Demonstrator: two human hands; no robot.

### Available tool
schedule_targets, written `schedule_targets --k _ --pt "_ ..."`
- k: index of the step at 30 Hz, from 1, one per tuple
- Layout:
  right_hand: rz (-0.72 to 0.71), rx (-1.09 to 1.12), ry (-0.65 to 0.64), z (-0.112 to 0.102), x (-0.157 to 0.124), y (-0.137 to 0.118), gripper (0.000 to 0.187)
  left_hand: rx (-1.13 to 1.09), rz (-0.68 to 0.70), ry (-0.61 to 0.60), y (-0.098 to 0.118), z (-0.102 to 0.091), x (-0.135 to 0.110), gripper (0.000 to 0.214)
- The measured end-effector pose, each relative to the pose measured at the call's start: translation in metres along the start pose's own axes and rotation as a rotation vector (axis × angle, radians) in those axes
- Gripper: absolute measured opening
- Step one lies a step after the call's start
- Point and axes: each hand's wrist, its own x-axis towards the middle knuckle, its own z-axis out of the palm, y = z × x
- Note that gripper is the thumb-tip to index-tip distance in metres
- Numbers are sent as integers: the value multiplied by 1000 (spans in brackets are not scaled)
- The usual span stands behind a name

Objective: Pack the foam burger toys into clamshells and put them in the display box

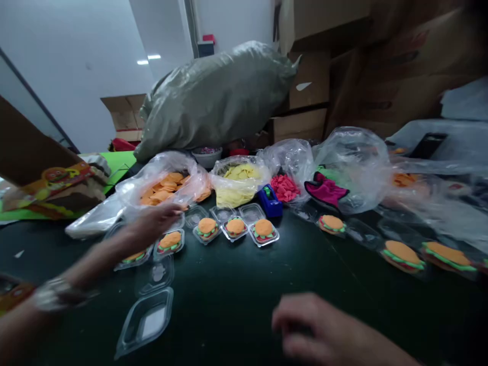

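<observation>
My left hand reaches forward over the clear plastic trays, close to the bag of orange bun pieces; motion smears its fingers. A bracelet sits on that wrist. My right hand hovers low over the dark table, fingers loosely curled and blurred, with nothing visible in it. Toy burgers in clear trays stand in a row between the hands and the bags. Empty clear trays lie near my left forearm.
Bags of yellow pieces, red pieces and green and magenta pieces line the back, by a blue tape dispenser. Loose toy burgers lie at right. A grey sack and cardboard boxes stand behind.
</observation>
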Motion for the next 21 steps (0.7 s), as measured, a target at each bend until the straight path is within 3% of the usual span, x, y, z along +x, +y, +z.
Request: schedule_targets --k 2,5,8,11,14,18,21 --pt "-44 -47 86 -30 31 28 9 12 182 -160 39 17 23 15" --pt "-13 -252 391 -64 85 68 16 52 277 -215 95 65 66 19" --pt "-31 -331 535 -85 137 92 30 69 337 -226 128 110 96 15" --pt "-84 -370 585 -93 173 99 37 101 324 -234 136 140 109 23" --pt "-108 -374 619 -95 183 105 39 136 274 -256 133 157 116 26" --pt "-121 -352 601 -97 171 115 30 133 294 -302 131 170 120 25" --pt "-122 -294 556 -94 144 112 27 100 392 -345 139 175 106 19"
